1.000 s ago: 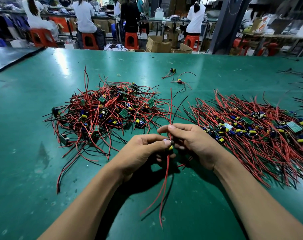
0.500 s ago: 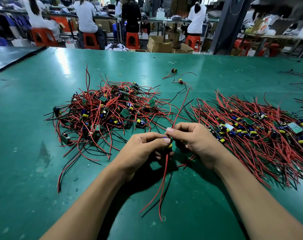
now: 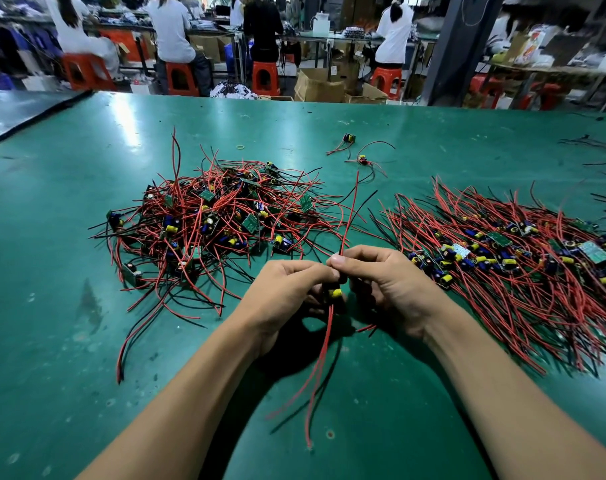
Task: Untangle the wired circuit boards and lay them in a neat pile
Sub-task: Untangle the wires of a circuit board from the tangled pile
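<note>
On the green counter [image 3: 86, 375], near its front edge and between two heaps of wiring, both hands meet over one wired circuit board [image 3: 335, 292]; it shows a yellow capacitor and sits in the gap between the palms. At the board's left is the left hand [image 3: 284, 296]; its fingers [image 3: 305, 268] are curled inward, thumb and forefinger tips pressed together on the top of the board. Opposite it the right hand [image 3: 398, 289] has its fingers [image 3: 363, 252] bent too, thumb and forefinger pinching the upper leads [image 3: 350, 209], one red and one black, just above the board; these rise from the pinch toward the far side of the counter. Below the board the lower leads [image 3: 320, 368], red with black beside them, trail toward the person.

Beyond the left hand lies the tangled heap [image 3: 208, 220], boards and red and black wires crossing every way; to the right, just beside the right hand, spreads the neat pile [image 3: 502, 258], its wires roughly parallel and its boards in a band across the middle. Farther back two loose boards [image 3: 349, 138] lie near each other, well apart from both heaps; a small yellow ring [image 3: 240, 146] lies beyond the tangle. Past the counter's far edge people sit on orange stools [image 3: 180, 77], backs turned; cardboard boxes [image 3: 320, 86] stand on the floor.
</note>
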The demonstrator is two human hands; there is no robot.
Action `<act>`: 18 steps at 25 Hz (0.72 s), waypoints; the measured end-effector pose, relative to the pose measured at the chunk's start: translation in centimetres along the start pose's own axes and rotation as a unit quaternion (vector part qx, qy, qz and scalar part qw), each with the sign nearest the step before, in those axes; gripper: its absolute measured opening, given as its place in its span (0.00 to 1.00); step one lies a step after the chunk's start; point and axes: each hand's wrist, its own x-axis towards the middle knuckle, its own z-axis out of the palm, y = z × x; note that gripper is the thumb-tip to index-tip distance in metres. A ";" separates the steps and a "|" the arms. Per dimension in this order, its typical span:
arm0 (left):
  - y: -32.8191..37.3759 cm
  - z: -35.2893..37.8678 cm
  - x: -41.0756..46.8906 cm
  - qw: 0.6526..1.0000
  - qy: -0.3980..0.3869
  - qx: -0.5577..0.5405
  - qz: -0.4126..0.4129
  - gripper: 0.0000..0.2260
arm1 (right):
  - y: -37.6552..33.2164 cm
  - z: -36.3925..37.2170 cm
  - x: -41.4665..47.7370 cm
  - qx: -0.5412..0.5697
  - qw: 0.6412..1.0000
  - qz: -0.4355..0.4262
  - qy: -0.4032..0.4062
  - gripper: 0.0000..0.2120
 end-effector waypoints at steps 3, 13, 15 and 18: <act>0.1 0.4 0.2 1.000 0.023 0.017 -0.004 0.09 | 0.2 0.1 0.1 -0.002 1.000 -0.006 0.005 0.13; -1.1 1.4 -0.4 0.985 0.101 0.105 0.097 0.09 | 0.7 1.1 0.6 0.020 0.996 -0.039 0.075 0.09; -1.2 1.6 -0.5 0.983 0.084 0.125 0.102 0.07 | 0.5 0.8 1.0 0.058 0.990 -0.061 0.116 0.09; -1.4 1.6 -0.6 0.981 0.073 0.142 0.108 0.07 | 0.1 0.6 1.2 0.103 0.979 -0.089 0.152 0.08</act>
